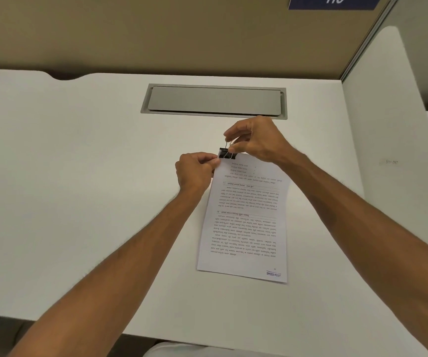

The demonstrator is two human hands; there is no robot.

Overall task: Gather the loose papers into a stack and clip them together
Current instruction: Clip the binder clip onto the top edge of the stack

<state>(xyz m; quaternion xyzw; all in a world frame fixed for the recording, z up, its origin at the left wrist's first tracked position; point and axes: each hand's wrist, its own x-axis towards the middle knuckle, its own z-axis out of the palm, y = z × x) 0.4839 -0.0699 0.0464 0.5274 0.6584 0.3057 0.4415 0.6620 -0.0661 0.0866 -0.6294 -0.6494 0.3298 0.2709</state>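
At frame centre, the left hand (195,173) should pin the papers (244,222) square while the right hand (256,141), pinching the clip (227,153) handles, seats it fully.

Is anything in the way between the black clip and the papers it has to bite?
Nothing visible. The black clip already sits on the top edge of the papers. The right hand pinches its wire handles, and the left hand holds the papers' top corner beside it.

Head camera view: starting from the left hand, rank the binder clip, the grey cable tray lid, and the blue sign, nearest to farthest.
From the left hand:
1. Binder clip, just right of its fingertips, on the papers' top edge.
2. Grey cable tray lid, farther back on the desk.
3. Blue sign, on the partition, top right.
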